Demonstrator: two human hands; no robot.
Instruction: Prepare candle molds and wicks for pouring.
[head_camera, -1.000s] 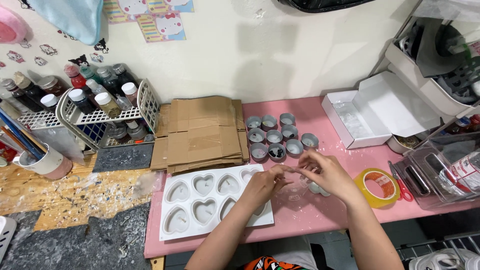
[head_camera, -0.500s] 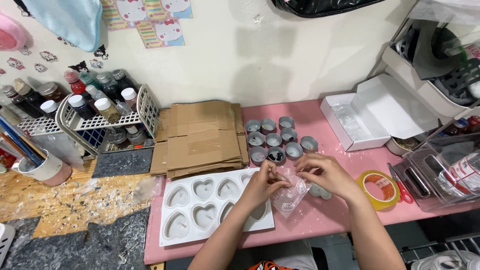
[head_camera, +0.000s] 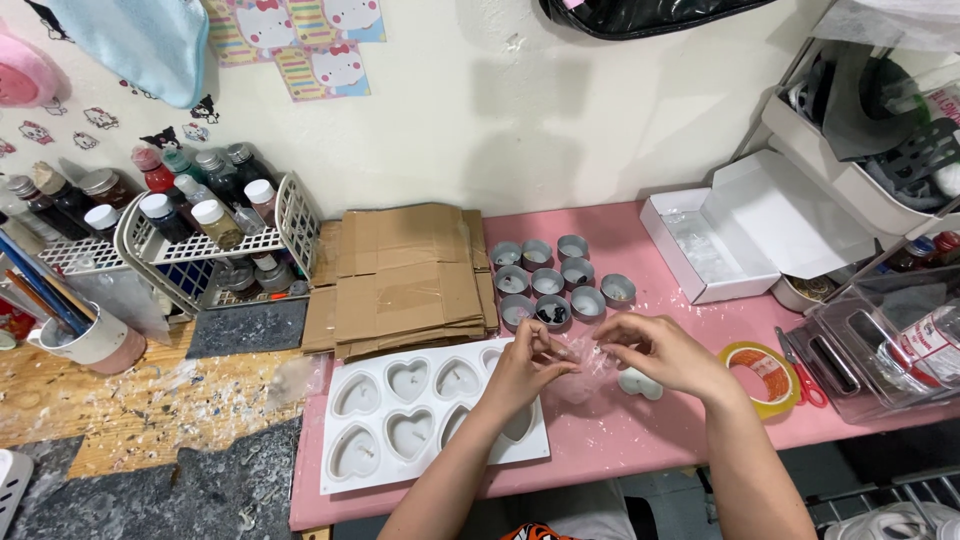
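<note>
A small clear plastic bag (head_camera: 583, 362) is held between the two hands, a little above the pink table (head_camera: 620, 440), just in front of the group of round metal cups (head_camera: 555, 282). The left hand (head_camera: 528, 365) pinches its left end with thumb and fingertips, and the right hand (head_camera: 655, 352) pinches its right end in the same way, so both hands are closed on the bag. Its long axis runs left to right across the table, almost level between the two grips. The bag is transparent and crinkled, with some pale reflections; it is hard to see its edges against the pink surface, and I cannot tell if something is inside. Just under the right hand a small white heart-shaped piece (head_camera: 641, 383) lies on the table. Under the left forearm there is the white silicone mould (head_camera: 420, 420) with heart-shaped cavities, partly covered by the arm. Behind the mould lies a stack of flattened cardboard (head_camera: 410, 275). To the right of the cups stands an open white box (head_camera: 700, 250), and near the right wrist lies a roll of yellow tape (head_camera: 762, 372) with red-handled scissors (head_camera: 805, 375) beside it. At far left a white wire basket (head_camera: 200, 250) holds small bottles.
</note>
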